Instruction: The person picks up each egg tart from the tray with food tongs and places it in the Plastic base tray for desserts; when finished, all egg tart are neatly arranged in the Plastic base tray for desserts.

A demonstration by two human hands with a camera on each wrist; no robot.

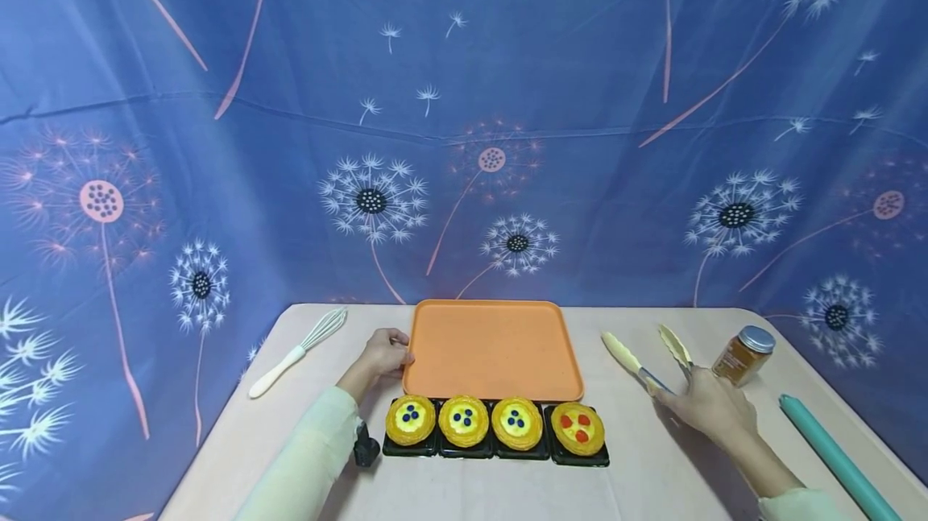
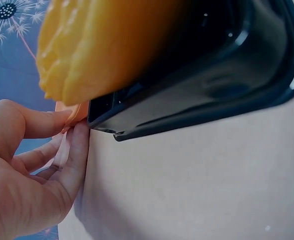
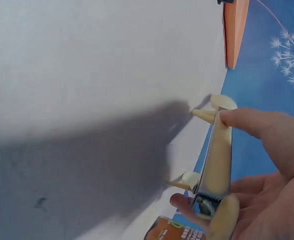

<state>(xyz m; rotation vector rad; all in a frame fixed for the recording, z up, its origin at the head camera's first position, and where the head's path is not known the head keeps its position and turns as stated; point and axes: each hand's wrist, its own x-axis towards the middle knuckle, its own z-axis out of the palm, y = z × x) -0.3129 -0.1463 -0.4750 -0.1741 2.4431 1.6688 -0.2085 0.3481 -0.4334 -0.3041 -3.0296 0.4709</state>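
Note:
At the left edge of an orange tray [image 1: 493, 352], my left hand [image 1: 384, 353] pinches the rim between thumb and fingers; the left wrist view shows this grip on the rim [image 2: 76, 114]. My right hand [image 1: 714, 408] holds a pair of tongs [image 3: 219, 160] with cream-coloured tips, their arms spread apart and pointing toward the back. Nothing is between the tips. Along the tray's front side stands a row of egg tarts [image 1: 464, 422] in black plastic holders [image 1: 467, 452]. Most carry blue dots; the rightmost tart [image 1: 577, 428] has red pieces on top.
A whisk [image 1: 300, 352] with a white handle lies at the left. Just beyond the right hand stands a jar [image 1: 743, 356] with a silver lid. A teal rod [image 1: 837, 452] lies along the right table edge. Blue dandelion-patterned cloth [image 1: 464, 102] hangs behind the table.

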